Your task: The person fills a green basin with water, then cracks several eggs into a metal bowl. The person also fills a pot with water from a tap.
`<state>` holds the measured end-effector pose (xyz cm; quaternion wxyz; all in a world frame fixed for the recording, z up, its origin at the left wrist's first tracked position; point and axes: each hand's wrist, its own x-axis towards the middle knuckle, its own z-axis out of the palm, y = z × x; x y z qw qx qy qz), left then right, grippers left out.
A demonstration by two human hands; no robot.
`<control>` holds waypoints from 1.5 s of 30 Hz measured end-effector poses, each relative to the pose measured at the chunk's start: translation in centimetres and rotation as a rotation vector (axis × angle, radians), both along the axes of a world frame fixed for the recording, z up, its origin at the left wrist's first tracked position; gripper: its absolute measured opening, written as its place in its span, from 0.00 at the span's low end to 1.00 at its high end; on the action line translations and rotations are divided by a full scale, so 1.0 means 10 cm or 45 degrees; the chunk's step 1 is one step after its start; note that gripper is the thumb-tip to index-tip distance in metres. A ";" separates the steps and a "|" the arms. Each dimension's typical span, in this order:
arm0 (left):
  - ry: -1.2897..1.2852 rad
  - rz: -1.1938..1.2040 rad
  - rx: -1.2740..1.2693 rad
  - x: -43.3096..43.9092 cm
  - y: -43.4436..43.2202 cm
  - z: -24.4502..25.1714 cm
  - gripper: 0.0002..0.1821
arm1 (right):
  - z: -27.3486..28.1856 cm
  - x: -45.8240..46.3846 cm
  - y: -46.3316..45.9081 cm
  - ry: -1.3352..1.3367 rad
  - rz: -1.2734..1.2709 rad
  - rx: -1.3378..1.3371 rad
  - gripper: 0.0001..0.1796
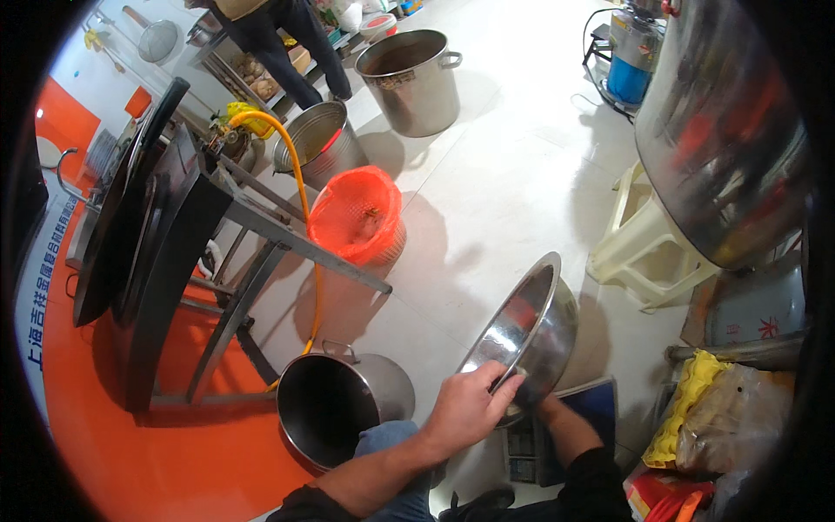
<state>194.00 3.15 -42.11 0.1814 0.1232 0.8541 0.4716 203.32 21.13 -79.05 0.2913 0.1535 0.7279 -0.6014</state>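
A shiny stainless steel basin (551,346) is tilted on its side in front of me, its mouth facing up and left. My left hand (466,404) grips the near rim, the thumb outside and the fingers over the edge. At the basin's underside is my right hand (548,406), mostly hidden behind the metal; its fingers cannot be made out. Left of my knee a deep steel pot (391,391) lies tipped, with its dark opening towards me.
A black-topped metal stand (176,261) is at left, with a yellow hose (318,293). Beyond are a red-lined basket (355,215), a steel bucket (319,140) and a tall pot (417,91). A person (280,52) stands behind. At right, a cream stool (646,254) supports a large steel vessel (724,130).
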 end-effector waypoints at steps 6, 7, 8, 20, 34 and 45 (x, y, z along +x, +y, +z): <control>0.106 -0.021 -0.061 -0.13 0.13 0.05 0.12 | 0.49 1.06 -0.90 -0.019 -1.011 -0.604 0.21; 0.029 0.042 0.007 -0.14 0.17 0.07 0.12 | 0.49 1.36 -0.90 -0.282 -1.210 -0.499 0.23; 0.072 -0.013 -0.144 -0.18 0.18 0.08 0.14 | 0.46 1.66 -0.91 -0.568 -1.447 -0.380 0.24; 0.045 -0.250 0.041 0.02 0.47 -0.09 0.06 | -0.08 2.57 -0.28 -0.679 -2.740 0.189 0.35; 0.498 -1.506 -0.130 0.79 1.06 -0.87 0.05 | -0.15 2.01 0.45 -0.222 -2.192 -0.452 0.25; 0.822 -1.778 -0.223 1.15 1.32 -2.19 0.09 | -0.05 2.12 -0.01 -0.290 -1.562 -0.254 0.17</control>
